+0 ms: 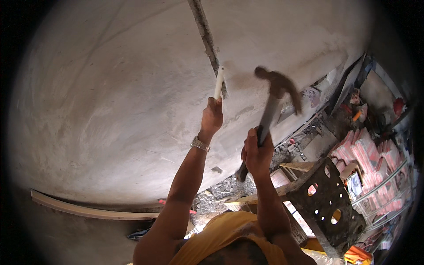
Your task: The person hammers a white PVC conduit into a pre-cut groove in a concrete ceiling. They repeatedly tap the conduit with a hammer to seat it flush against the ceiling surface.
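Observation:
My left hand (212,117), with a metal watch (200,144) on its wrist, is closed round the lower end of a short white rod (219,83). The rod looks like a piece of plastic pipe, with a small dark spot near its upper end. It stands nearly upright at the lower end of a narrow rough groove (204,33) cut in the grey plastered wall (132,110). To the right, my right hand (257,153) grips a claw hammer (270,112) by its dark handle. The hammer head is raised, apart from the rod, and slightly blurred.
A dark panel with round holes (324,203) stands at lower right, close to my right forearm. Beyond it are stacked pink-and-white packages (366,154) and metal bars. Rubble (229,185) lies along the wall's foot. A long pale board (88,210) runs at lower left.

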Demonstrator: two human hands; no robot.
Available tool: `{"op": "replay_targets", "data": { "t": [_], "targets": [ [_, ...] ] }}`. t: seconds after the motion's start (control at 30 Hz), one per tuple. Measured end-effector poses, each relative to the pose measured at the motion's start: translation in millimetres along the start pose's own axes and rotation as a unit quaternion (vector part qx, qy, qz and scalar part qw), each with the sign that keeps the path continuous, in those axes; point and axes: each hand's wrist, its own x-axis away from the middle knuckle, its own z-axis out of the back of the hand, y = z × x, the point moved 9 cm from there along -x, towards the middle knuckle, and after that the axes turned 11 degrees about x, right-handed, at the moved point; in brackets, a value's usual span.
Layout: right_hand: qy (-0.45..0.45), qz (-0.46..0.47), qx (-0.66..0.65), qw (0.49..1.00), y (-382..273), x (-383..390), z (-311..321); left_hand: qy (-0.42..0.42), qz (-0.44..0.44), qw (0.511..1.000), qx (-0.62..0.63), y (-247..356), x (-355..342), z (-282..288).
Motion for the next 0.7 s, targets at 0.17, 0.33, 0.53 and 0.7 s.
{"op": "replay_targets", "data": {
  "t": [0.17, 0.33, 0.53, 0.7],
  "targets": [
    [0.097, 0.183, -0.132, 0.969, -33, -42, -27, -0.004, -0.042, 0.999, 0.005, 1, -1, 3],
    [-0.002, 0.089, 0.296, 0.951, 44, -86, -61, 0.017, -0.116, 0.993, -0.009, -7, -4, 4],
    [0.051, 0.144, -0.159, 0.975, -24, -59, -44, -0.015, -0.033, 0.999, 0.029, -4, -4, 4],
    [0.064, 0.296, 0.315, 0.899, 42, -103, -68, -0.017, -0.074, 0.996, 0.040, 0, -12, -5]
  ]
}}
